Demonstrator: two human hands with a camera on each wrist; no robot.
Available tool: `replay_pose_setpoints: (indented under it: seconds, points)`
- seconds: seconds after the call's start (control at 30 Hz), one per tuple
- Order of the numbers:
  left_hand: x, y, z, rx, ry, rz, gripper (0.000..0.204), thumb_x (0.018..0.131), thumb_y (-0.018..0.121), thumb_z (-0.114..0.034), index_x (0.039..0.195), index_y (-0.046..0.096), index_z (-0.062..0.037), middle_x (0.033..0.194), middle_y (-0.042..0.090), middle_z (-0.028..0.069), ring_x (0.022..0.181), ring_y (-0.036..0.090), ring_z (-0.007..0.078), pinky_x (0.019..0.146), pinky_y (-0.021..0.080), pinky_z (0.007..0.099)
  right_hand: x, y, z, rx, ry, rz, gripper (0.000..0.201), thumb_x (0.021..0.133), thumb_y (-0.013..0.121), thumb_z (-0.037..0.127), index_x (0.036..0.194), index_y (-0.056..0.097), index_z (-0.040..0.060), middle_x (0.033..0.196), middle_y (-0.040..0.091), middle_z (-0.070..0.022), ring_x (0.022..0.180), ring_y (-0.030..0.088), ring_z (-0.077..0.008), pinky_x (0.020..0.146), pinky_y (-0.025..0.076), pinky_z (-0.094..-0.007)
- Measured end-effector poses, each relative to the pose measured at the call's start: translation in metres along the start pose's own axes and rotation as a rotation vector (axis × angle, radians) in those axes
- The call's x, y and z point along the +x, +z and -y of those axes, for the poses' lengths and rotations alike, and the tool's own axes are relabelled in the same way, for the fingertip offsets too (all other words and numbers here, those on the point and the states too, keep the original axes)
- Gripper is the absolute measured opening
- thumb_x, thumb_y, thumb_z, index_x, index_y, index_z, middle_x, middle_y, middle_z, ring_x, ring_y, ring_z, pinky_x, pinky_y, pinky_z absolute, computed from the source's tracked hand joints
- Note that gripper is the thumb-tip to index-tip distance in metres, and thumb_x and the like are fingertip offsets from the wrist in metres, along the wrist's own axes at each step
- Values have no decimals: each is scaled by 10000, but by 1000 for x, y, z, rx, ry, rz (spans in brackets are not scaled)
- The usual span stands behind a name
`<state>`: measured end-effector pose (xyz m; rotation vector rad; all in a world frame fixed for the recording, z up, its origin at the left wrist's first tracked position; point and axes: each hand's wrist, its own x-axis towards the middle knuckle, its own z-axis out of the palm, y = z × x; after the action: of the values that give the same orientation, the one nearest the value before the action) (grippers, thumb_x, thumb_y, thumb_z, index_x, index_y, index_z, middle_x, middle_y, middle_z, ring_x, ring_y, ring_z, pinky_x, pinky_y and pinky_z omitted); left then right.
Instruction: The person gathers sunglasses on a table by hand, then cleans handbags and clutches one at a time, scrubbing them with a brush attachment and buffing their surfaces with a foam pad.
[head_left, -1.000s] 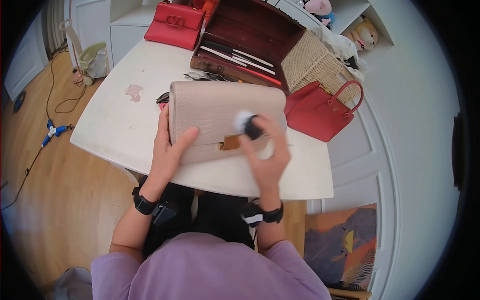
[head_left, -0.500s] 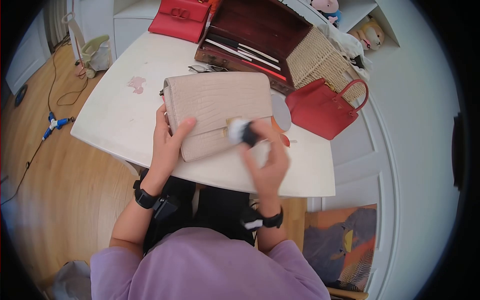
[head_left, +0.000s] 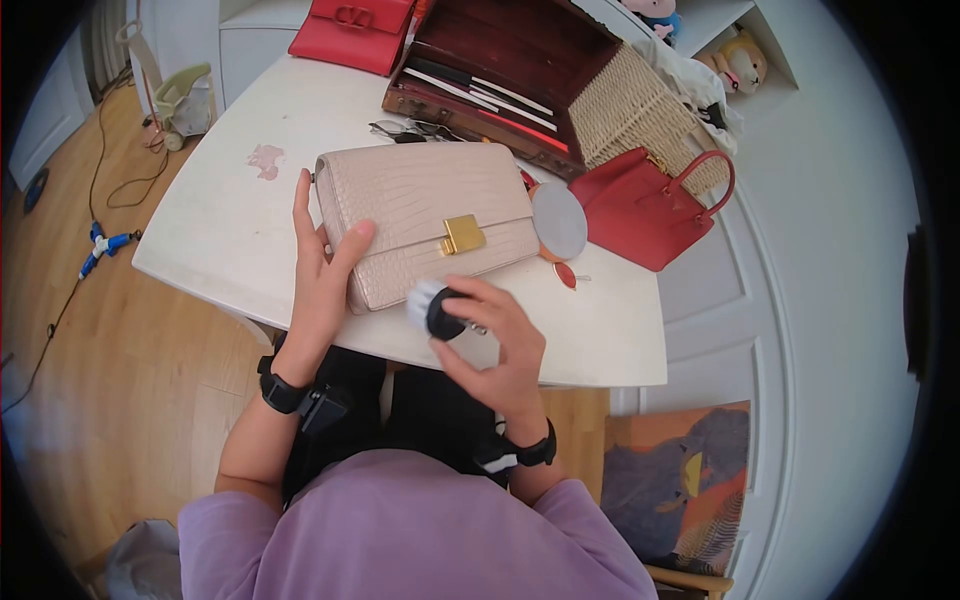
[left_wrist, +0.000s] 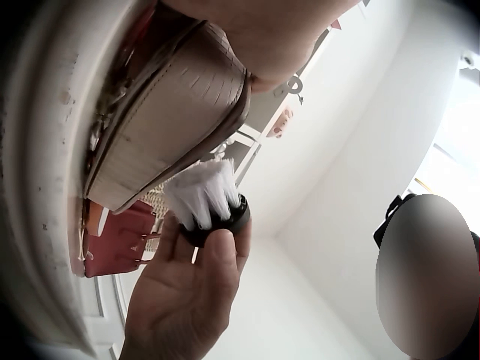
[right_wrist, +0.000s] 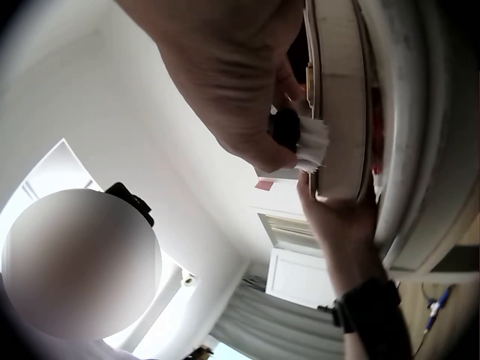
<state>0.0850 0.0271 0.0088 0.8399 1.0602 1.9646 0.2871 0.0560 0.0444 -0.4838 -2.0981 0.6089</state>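
A pale pink textured bag (head_left: 410,200) with a gold clasp (head_left: 463,234) is held tilted over the white table. The left hand (head_left: 325,275) grips its left end, thumb on the front flap. Below the bag's lower edge, the right hand (head_left: 500,350) pinches a round black brush (head_left: 440,308) with white bristles, blurred in the head view. In the left wrist view the bristles (left_wrist: 201,191) point up beside the bag's end panel (left_wrist: 161,131). The right wrist view has the bristles (right_wrist: 312,144) against or very near the bag's edge; contact is hard to tell.
Behind the bag lie glasses (head_left: 395,130) and an open dark red case (head_left: 500,60) with flat strips. Red handbags stand at the back left (head_left: 355,35) and at right (head_left: 640,210), beside a woven basket (head_left: 645,105). A grey disc (head_left: 559,222) lies right of the bag.
The right hand has moved the brush from the front near the clasp down and left to the lower edge. The bag has shifted slightly left, uncovering the clasp and the grey disc.
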Motion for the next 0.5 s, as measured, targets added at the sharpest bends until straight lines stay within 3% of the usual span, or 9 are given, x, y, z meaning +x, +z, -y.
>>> replay_pose_setpoints:
  seconds: [0.13, 0.23, 0.3, 0.43, 0.5]
  points:
    - [2, -4, 1, 52, 31, 37, 812, 954, 600, -254, 1572, 92, -113, 1424, 415, 248, 1261, 496, 273, 1047, 409, 357, 3, -32, -41, -269, 247, -309, 417, 716, 740, -36, 1116, 634, 14, 1174, 652, -136, 1030, 636, -220, 901, 500, -325]
    - [4, -3, 4, 91, 68, 29, 789, 967, 583, -273, 1572, 108, -100, 1470, 375, 222, 1319, 436, 264, 1097, 349, 362, 2, -38, -38, -128, 252, -387, 423, 735, 751, -21, 1136, 619, 0, 1189, 637, -143, 1043, 624, -220, 893, 497, -328]
    - [4, -2, 4, 25, 90, 36, 723, 998, 520, -333, 1567, 152, -80, 1522, 322, 197, 1382, 359, 261, 1142, 274, 356, 7, -17, -16, 86, 134, -225, 451, 737, 785, 21, 1156, 619, 14, 1236, 626, -143, 1094, 612, -219, 913, 495, -338]
    - [8, -4, 8, 54, 168, -1, 674, 1024, 443, -379, 1560, 185, -61, 1551, 297, 179, 1406, 328, 253, 1160, 230, 347, 42, 15, 29, -7, -121, 165, 389, 730, 771, 31, 1103, 662, 57, 1198, 645, -123, 1105, 622, -306, 910, 512, -367]
    - [5, -2, 3, 92, 187, 15, 676, 1030, 412, -391, 1565, 158, -66, 1561, 275, 146, 1417, 310, 237, 1155, 251, 346, 67, 21, 20, -72, -186, 186, 379, 736, 758, 39, 1101, 660, 61, 1185, 646, -119, 1085, 625, -306, 899, 514, -371]
